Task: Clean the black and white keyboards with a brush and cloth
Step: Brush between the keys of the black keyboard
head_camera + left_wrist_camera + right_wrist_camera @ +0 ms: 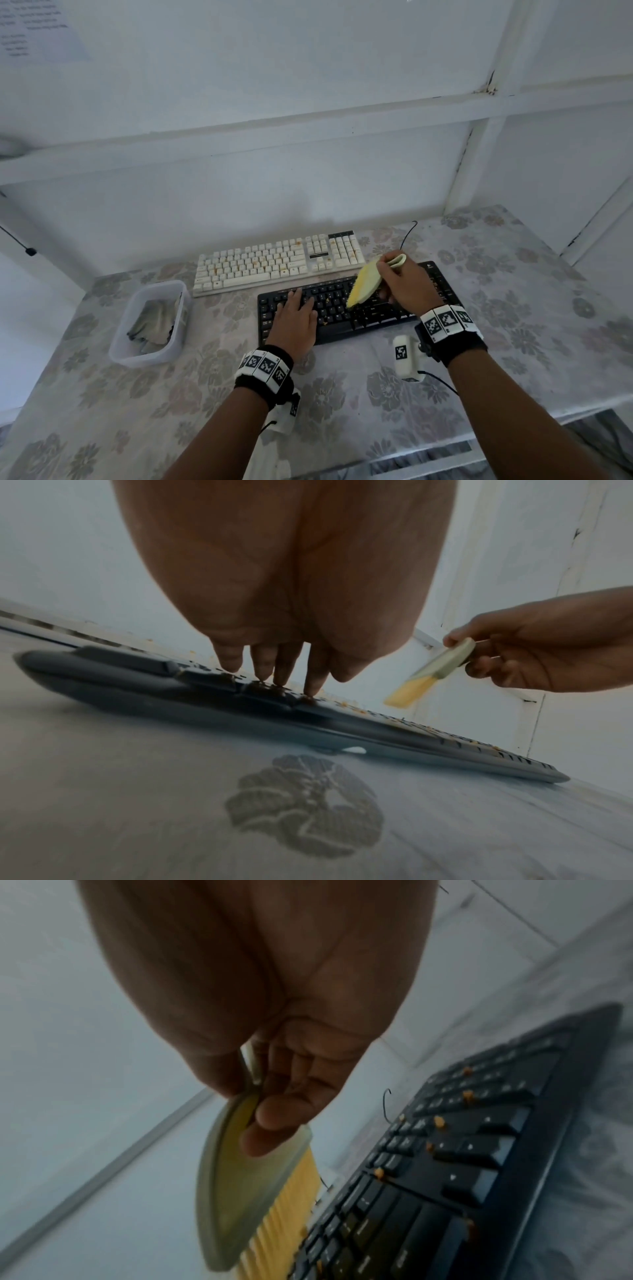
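Observation:
The black keyboard (342,310) lies near me on the flowered table, with orange crumbs among its keys. My left hand (296,313) rests flat on its left half, straight fingertips (270,674) pressing the keys. My right hand (402,282) grips a pale green brush (368,279) with yellow bristles (356,298), which touch the middle keys. In the right wrist view the brush (229,1191) hangs from the fingers beside the black keyboard (445,1177). The white keyboard (277,265), stained orange, lies just behind the black one.
A clear plastic tub (150,323) holding a grey cloth (156,323) stands left of the keyboards. A white wall with a ledge rises right behind the table. A thin black cable (407,234) curls near the white keyboard's right end.

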